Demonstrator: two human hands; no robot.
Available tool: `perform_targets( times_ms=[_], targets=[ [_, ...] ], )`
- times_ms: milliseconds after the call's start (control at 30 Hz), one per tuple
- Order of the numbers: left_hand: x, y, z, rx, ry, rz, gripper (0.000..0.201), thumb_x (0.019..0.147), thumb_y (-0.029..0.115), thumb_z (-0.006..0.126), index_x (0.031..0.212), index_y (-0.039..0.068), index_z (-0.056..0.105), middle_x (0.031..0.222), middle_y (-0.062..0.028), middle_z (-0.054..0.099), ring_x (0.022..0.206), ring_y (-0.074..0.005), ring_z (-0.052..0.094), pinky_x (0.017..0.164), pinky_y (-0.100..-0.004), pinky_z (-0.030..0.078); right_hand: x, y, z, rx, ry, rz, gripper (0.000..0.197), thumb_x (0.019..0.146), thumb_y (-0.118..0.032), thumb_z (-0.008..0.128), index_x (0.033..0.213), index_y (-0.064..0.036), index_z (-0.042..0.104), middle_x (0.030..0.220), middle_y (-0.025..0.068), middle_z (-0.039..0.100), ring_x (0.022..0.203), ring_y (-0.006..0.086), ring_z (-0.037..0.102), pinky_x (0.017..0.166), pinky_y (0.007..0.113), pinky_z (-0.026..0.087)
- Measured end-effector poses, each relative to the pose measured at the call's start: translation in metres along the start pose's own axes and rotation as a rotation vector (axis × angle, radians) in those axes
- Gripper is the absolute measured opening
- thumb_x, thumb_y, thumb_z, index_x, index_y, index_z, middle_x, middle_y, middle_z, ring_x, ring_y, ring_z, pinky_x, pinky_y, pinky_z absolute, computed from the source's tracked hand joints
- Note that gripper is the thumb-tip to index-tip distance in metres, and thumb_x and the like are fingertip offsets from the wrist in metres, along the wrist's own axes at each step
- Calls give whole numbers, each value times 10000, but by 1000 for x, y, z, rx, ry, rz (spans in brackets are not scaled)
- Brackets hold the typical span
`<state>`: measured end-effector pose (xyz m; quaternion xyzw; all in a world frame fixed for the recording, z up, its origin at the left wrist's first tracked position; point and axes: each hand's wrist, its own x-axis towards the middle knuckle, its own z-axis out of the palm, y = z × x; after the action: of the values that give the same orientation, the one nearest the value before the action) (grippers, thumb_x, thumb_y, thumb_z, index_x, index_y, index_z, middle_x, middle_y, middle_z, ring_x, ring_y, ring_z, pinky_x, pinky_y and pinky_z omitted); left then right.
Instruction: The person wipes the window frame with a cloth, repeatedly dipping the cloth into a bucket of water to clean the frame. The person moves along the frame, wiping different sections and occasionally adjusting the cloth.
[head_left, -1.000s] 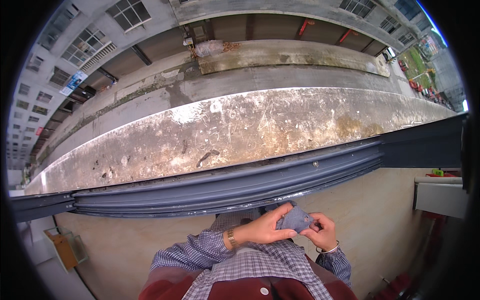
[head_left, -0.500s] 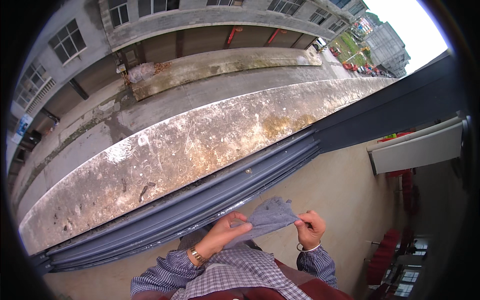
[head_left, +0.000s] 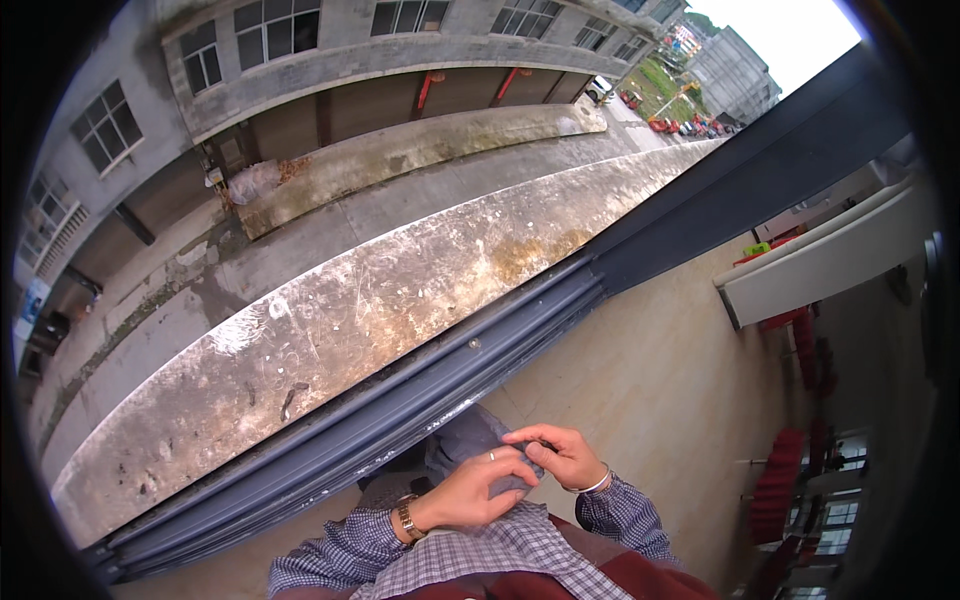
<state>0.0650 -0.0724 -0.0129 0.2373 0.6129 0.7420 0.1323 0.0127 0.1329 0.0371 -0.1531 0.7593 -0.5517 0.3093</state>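
Note:
A grey-blue cloth [head_left: 463, 437], bunched up, hangs beyond my left hand [head_left: 478, 490], whose curled fingers grip it. That hand wears a ring, and a gold watch [head_left: 405, 519] circles its wrist. My right hand [head_left: 565, 458] meets it from the right, fingers bent and thumb pressed at the cloth's gathered end by the left fingertips. A pale bangle [head_left: 598, 481] is on the right wrist. Folds and fingers hide part of the cloth. Both hands are close to my body, on the near side of the dark window track [head_left: 440, 385].
Past the track lies a stained concrete ledge [head_left: 330, 320], with a street and a grey building [head_left: 350, 50] below and beyond. A dark frame post [head_left: 740, 165] rises at right. Indoors are a tiled floor [head_left: 650, 370], a white panel [head_left: 820, 260] and red stools [head_left: 778, 480].
The cloth, stretched out between both hands before, is now bunched up. My right hand has moved left to meet the left one. The view has shifted slightly.

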Motion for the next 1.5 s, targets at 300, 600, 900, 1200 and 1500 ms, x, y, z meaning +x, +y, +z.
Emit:
perform_targets(
  times_ms=[300,600,900,1200,1500],
  targets=[
    [-7,14,-11,-62,173,-214,396,840,206,758,1145,29,578,985,-75,669,1028,-170,623,856,-315,493,-2,-29,5,-440,218,-355,121,896,-123,691,928,-16,644,743,96,656,607,198,627,568,298,477],
    [4,14,-20,-1,189,-216,300,903,274,701,1070,26,676,1023,-91,674,941,-182,639,838,-304,501,3,-44,7,-426,535,-384,125,889,-108,713,846,-20,635,644,60,611,515,130,551,487,264,422],
    [12,2,-5,-390,359,-87,230,991,189,584,1160,33,576,1079,-16,633,996,-80,557,905,-259,459,-15,-49,11,-456,563,-316,193,844,-99,754,972,-23,631,568,-12,476,495,61,410,472,237,339],
    [21,8,5,-340,416,33,183,910,56,678,1050,33,563,1065,-51,648,959,-97,596,856,-263,499,-17,-34,23,-495,653,-385,126,836,-76,744,906,-14,660,666,61,612,500,111,519,479,258,409],
    [44,6,16,-299,308,-50,294,936,162,673,1182,17,600,1047,-15,643,905,-66,587,793,-225,486,-11,-47,3,-706,709,-441,133,882,-98,684,988,-34,636,811,108,677,603,228,644,555,335,499]
  ],
)
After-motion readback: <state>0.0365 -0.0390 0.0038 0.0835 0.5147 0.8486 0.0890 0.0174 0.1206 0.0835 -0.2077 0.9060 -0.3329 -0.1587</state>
